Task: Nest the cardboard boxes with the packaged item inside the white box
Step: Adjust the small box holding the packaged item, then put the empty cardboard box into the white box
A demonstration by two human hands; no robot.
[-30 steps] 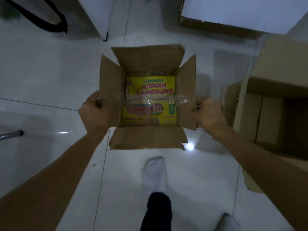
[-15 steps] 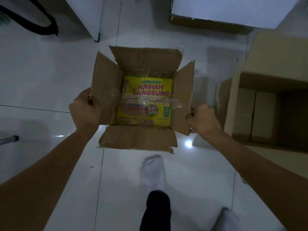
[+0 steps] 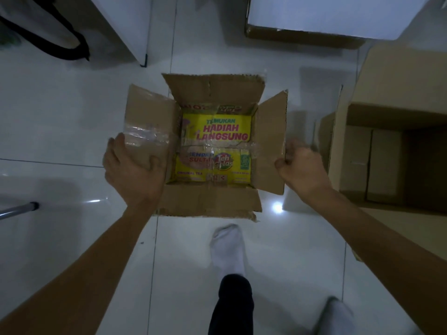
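Note:
I hold a small brown cardboard box (image 3: 210, 201) above the white tiled floor, all its flaps spread open. A yellow packaged tea item (image 3: 215, 141) lies flat inside it, under loose clear tape. My left hand (image 3: 131, 170) lies over the left flap with its fingers curled on it. My right hand (image 3: 302, 168), slightly blurred, is a fist gripping the right flap's outer edge. A larger open cardboard box (image 3: 399, 81) stands on the floor just right of my right hand, with nothing in it. The white box (image 3: 326, 13) sits at the top right, with a brown edge below it.
A black strap (image 3: 70, 44) lies at the upper left beside a white panel (image 3: 125, 25). A metal tube (image 3: 19, 210) pokes in from the left edge. My socked feet (image 3: 228, 247) stand right below the held box.
My left hand has moved from the left flap's edge onto its top, and that flap has folded out flatter. The box has shifted slightly left. My right hand keeps its grip.

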